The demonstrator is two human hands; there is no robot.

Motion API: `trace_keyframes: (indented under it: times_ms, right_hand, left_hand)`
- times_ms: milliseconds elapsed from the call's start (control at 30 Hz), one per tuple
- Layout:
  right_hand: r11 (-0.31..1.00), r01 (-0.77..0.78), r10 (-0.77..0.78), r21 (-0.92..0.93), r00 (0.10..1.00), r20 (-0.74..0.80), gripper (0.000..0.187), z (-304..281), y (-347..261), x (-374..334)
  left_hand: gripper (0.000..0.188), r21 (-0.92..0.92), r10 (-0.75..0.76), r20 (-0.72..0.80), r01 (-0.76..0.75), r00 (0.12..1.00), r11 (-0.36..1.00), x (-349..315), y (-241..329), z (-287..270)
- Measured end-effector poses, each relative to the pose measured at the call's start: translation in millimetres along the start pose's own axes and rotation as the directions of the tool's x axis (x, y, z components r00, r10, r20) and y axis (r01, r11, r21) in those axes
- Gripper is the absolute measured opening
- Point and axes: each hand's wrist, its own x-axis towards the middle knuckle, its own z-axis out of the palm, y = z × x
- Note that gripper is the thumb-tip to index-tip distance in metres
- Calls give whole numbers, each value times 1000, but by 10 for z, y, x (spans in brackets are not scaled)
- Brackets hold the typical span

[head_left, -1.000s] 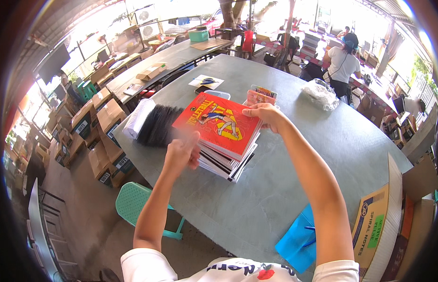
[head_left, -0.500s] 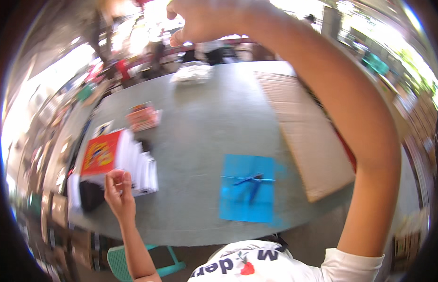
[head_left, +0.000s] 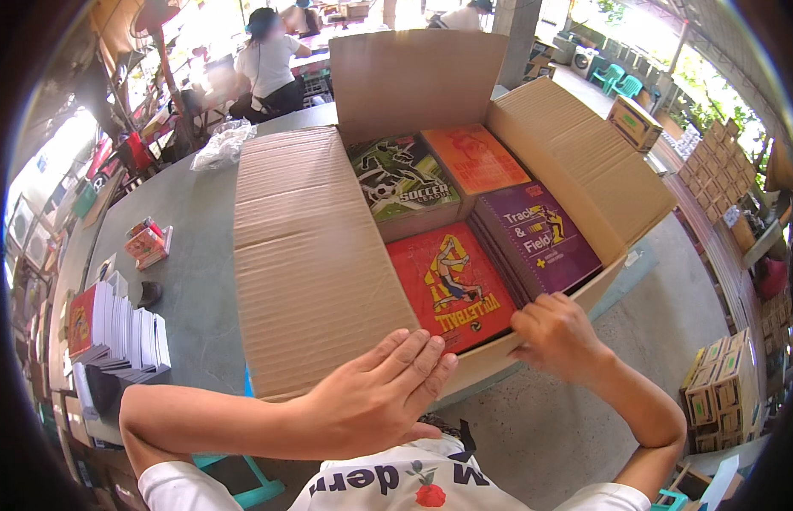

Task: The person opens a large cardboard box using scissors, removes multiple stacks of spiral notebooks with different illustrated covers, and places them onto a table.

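Two bare hands: both at the near end of an open cardboard carton [head_left: 482, 361], elbows bent outward.
Left hand [head_left: 395, 376]: laid flat, fingers straight and close together, their tips over the near edge of the carton just beside the red notebook; they grip nothing.
Right hand [head_left: 560, 336]: fingers bent inward at the near edge, by the corner between the red and purple notebooks; whether they pinch the cardboard, I cannot tell.
Red notebook [head_left: 452, 285]: in the near left quarter of the carton, face up, a yellow-and-red player on its cover, which is upside down to the wearer.
Purple notebooks [head_left: 545, 234]: a stack in the near right quarter, several edges showing on its left side.
Black-and-green notebook [head_left: 401, 179]: far left quarter, cover with a soccer player and ball.
Orange notebook [head_left: 473, 160]: far right quarter.
Carton flaps: left flap [head_left: 307, 272] and right flap [head_left: 584, 157] spread outward, far flap [head_left: 418, 85] upright.
Grey table [head_left: 196, 285]: under the carton; to the left, a red-covered notebook pile [head_left: 128, 332] with white page edges, and beyond it a crumpled clear plastic bag [head_left: 224, 145].
Background: a person in a white shirt [head_left: 269, 64], and green chairs [head_left: 618, 79] far right.
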Motion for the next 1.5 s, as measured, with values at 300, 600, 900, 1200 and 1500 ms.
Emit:
trace_keyframes:
  times_ms: [300, 600, 900, 1200, 1500]
  right_hand:
    - [864, 436, -497, 252, 816, 294, 32, -98, 399, 1016]
    - [573, 808, -772, 138, 475, 422, 90, 705, 330, 1610]
    - [553, 773, -587, 310, 97, 804, 69, 875, -76, 2054]
    - [504, 832, -733, 232, 270, 624, 71, 860, 162, 2038]
    - [622, 778, -693, 85, 497, 523, 71, 204, 412, 1667]
  left_hand:
    - [53, -90, -132, 51, 136, 990, 987, 228, -35, 329]
    - [46, -61, -105, 98, 112, 990, 992, 221, -126, 353]
    - [39, -148, -161, 100, 174, 982, 973, 359, -135, 263]
    - [38, -172, -151, 106, 167, 983, 971, 270, -153, 323]
    - [32, -166, -171, 122, 190, 978, 968, 255, -149, 265]
